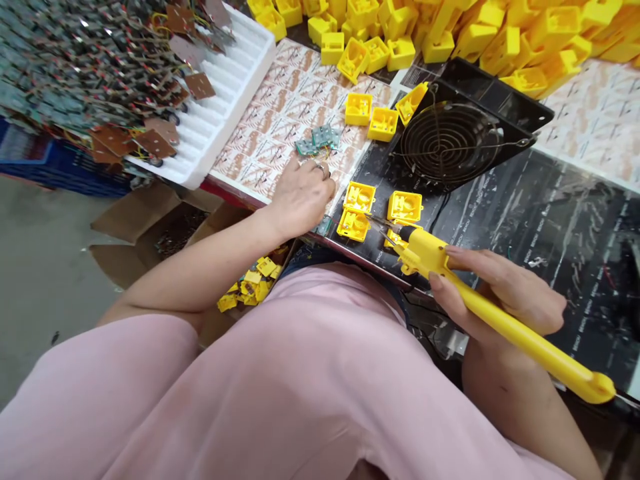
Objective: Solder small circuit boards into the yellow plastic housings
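At the left of the tabletop (530, 193), one white ribbed foam tray (233, 110) bears uncounted heaped circuit boards; below, an open cardboard box (133, 210) contains small dark pieces. One black fan (445, 143) stands nearby. The right hand (515, 287) has its grip around one yellow soldering iron (540, 348). Four open yellow housings (405, 219) surround its tip. The left hand (303, 197) is beside clustered green boards (323, 137); its grip I cannot tell.

Smooth plastic soldering iron (500, 321), matt cloth shirt (310, 360)
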Motion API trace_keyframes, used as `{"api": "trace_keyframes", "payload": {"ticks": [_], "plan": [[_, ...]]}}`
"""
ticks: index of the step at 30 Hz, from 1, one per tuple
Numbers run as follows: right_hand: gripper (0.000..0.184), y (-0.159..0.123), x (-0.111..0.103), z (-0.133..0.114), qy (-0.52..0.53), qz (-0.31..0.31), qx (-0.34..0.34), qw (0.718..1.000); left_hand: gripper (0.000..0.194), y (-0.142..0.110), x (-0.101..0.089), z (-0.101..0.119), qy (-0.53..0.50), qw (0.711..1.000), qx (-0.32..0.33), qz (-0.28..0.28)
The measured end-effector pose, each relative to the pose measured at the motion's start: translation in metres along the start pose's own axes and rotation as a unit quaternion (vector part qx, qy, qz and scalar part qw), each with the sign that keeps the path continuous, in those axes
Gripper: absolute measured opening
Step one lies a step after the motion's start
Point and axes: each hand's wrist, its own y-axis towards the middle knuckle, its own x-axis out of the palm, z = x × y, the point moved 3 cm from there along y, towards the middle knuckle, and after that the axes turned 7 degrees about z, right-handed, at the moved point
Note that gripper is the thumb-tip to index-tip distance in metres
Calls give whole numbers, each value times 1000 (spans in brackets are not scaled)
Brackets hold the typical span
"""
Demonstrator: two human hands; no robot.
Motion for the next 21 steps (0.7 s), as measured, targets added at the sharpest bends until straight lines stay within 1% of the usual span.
{"api": "trace_keyframes", "payload": {"ticks": [4, 7, 8, 10, 12, 14, 16, 18, 21], "plan": [[44, -3, -1, 5, -1, 15, 9, 1000, 25, -9, 0, -7, -28, 999, -11, 21], [45, -4, -3, 7, 4, 18, 20, 1000, 24, -17, -6, -12, -108, 993, -15, 54], [45, -3, -3, 7, 8, 19, 27, 999, 26, -20, -7, -13, -145, 988, -18, 53], [46, -2, -2, 7, 16, 21, 39, 999, 29, -24, -8, -12, -210, 977, -38, 25], [47, 0, -1, 6, 25, 23, 41, 999, 29, -27, -7, -8, -245, 967, -67, -1], [50, -2, 1, 6, 35, 19, 39, 998, 28, -29, -5, -4, -265, 961, -82, 4], [52, -7, 3, 7, 44, 21, 45, 998, 29, -30, -5, -2, -293, 952, -81, 28], [52, -17, 4, 10, 47, 42, 72, 995, 31, -31, -4, -3, -328, 941, -80, 35], [53, -30, 6, 10, 37, 103, 113, 988, 31, -35, -2, -5, -367, 927, -76, 14]]}}
